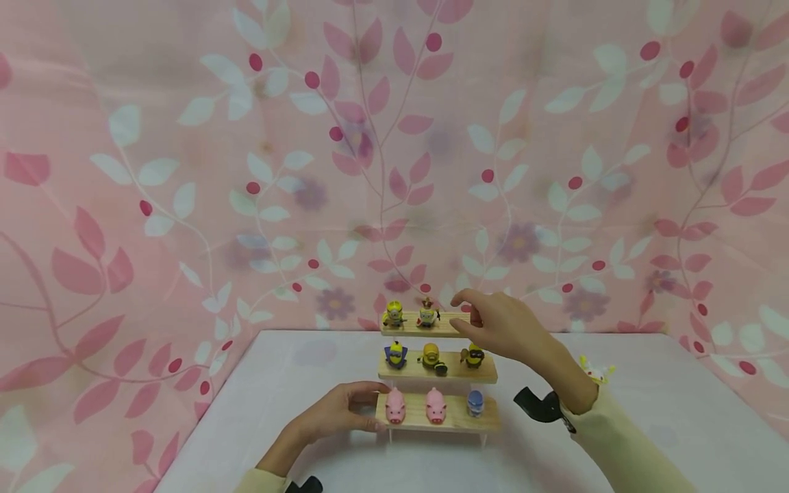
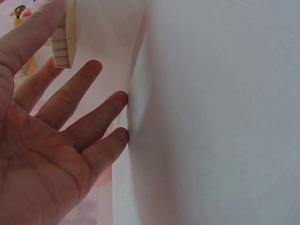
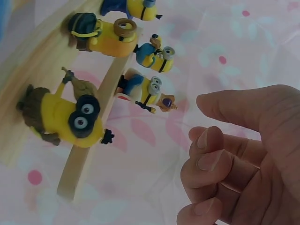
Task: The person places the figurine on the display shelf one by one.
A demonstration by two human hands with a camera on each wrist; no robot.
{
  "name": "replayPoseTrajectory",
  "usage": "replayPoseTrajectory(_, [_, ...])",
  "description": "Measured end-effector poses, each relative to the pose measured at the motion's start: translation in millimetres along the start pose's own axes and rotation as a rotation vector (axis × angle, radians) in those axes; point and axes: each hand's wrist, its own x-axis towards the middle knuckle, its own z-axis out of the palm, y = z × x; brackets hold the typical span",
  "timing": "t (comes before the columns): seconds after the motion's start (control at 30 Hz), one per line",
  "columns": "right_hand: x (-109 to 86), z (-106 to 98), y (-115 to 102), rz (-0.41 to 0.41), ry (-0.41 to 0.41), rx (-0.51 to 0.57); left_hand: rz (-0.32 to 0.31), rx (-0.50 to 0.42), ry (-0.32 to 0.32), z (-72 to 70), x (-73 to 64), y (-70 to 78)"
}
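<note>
A three-tier wooden display shelf (image 1: 456, 411) stands on the table. My left hand (image 1: 335, 409) pinches the left end of its bottom plank between thumb and forefinger; the other fingers extend, as the left wrist view shows. Two pink pig figures (image 1: 435, 409) and a small blue figure (image 1: 475, 404) sit on that plank. Three yellow Minion figures (image 1: 431, 357) occupy the middle tier. On the top tier are two more, one wearing a crown (image 1: 427, 315). By the top tier's right end hovers my right hand (image 1: 502, 325), fingers loosely bent, thumb apart, holding nothing.
A white cloth (image 1: 345, 469) covers the table. Behind it hangs a pink leaf-patterned backdrop (image 1: 382, 171). A small white and yellow object (image 1: 596, 370) shows beside the right sleeve, partly hidden. A black strap (image 1: 542, 405) hangs at the right wrist.
</note>
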Motion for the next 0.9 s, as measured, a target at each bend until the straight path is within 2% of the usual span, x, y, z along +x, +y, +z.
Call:
replayPoseTrajectory(0.43, [-39.3, -4, 10, -0.032, 0.031, 0.01, 0.004, 0.008, 0.004, 0.6, -1.0, 2.5])
replayPoseTrajectory(0.67, [-59.1, -4, 20, -0.005, 0.035, -0.001, 0.004, 0.014, 0.005, 1.5, -1.3, 2.5])
replayPoseTrajectory(0.9, [-74.2, 0, 39, 0.033, 0.049, -0.05, 0.008, 0.019, 0.003, 0.5, -0.7, 0.7])
